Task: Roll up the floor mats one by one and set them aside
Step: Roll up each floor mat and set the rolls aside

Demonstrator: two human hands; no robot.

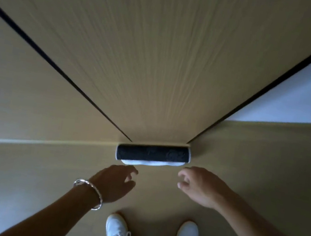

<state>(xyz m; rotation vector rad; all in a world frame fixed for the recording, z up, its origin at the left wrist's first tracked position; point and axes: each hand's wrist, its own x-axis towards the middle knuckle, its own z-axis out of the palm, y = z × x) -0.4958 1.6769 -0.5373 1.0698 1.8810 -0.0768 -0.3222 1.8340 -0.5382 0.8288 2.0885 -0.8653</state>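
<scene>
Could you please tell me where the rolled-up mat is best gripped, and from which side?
Probably near its two ends, left hand and right hand coming from the near side: the rolled mat lies crosswise against the wooden panel, which blocks its far side.

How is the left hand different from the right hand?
The left hand has a silver bracelet on its wrist; the right hand has a bare wrist. The left hand's fingers stretch out straighter; the right hand's fingers curl loosely. Both hands reach toward the rolled mat, and neither holds it.
</scene>
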